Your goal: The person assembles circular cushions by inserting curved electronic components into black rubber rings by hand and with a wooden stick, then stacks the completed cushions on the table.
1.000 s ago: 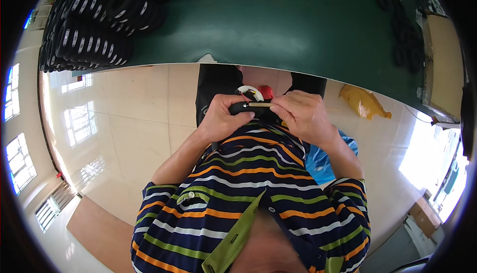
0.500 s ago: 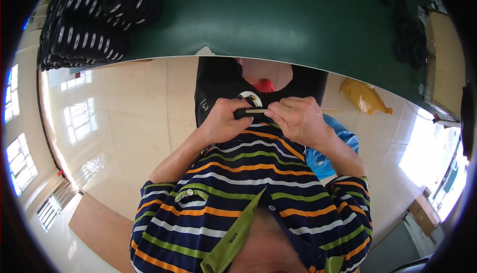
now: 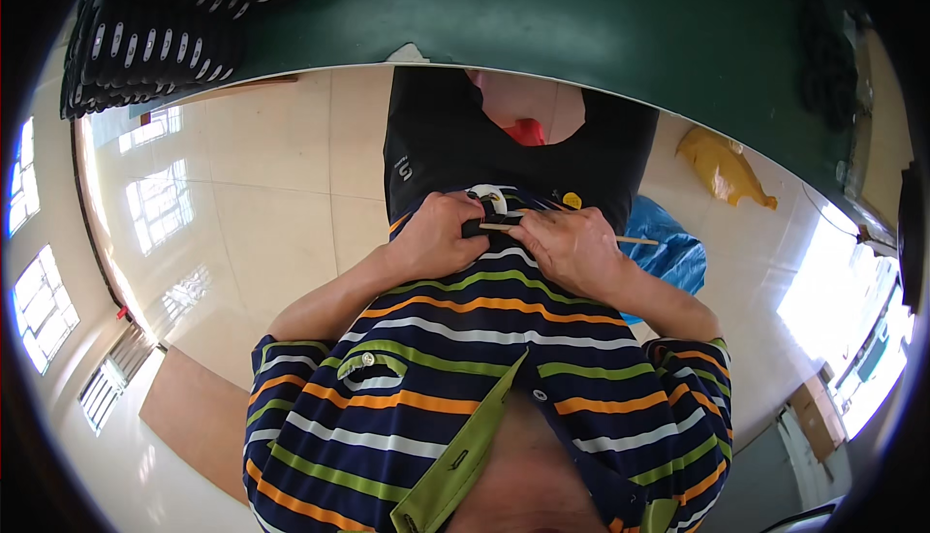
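Note:
Close over my lap, my left hand (image 3: pixel 441 235) is closed on a small black piece (image 3: pixel 473 228), mostly covered by the fingers, so its kind is unclear. My right hand (image 3: pixel 573 247) grips a thin wooden stick (image 3: pixel 636 239). One end of the stick sticks out between the hands and reaches the black piece; the other shows past the right wrist. Just beyond my fingers lies a white curved thing (image 3: pixel 491 194), partly hidden. A small yellow disc (image 3: pixel 572 201) is by the right hand's knuckles.
Ahead runs a dark green table (image 3: pixel 542 19). Stacked black pieces with white labels (image 3: pixel 150 44) stand on its left, more black pieces (image 3: pixel 828 63) on its right. On the floor to the right lie a yellow bag (image 3: pixel 722 165) and a blue plastic bag (image 3: pixel 668 247).
Both hands remain over the lap with the stick and black piece. The stick has tilted, its right end now lower. The yellow disc has come into sight, and the table edge appears higher.

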A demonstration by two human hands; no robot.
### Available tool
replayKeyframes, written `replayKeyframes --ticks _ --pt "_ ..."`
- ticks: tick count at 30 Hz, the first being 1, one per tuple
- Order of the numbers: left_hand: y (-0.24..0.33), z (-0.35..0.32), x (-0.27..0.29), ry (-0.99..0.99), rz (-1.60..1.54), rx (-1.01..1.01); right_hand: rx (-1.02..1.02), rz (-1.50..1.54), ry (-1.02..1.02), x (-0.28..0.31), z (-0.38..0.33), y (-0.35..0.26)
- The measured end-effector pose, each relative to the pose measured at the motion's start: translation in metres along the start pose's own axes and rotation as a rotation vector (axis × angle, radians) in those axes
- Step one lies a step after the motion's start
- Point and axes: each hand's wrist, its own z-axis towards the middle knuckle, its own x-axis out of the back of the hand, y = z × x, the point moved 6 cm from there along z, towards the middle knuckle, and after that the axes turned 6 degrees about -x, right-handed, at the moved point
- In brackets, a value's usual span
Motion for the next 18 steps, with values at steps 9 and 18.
replayKeyframes --ticks 9,18 --pt "-0.001 0.001 -0.005 -0.076 0.050 -0.031 0.004 0.004 -0.056 -0.003 0.001 0.001" --pt "-0.004 0.004 -0.014 -0.106 0.124 -0.043 0.041 -0.072 -0.064 -0.002 -0.001 0.001"
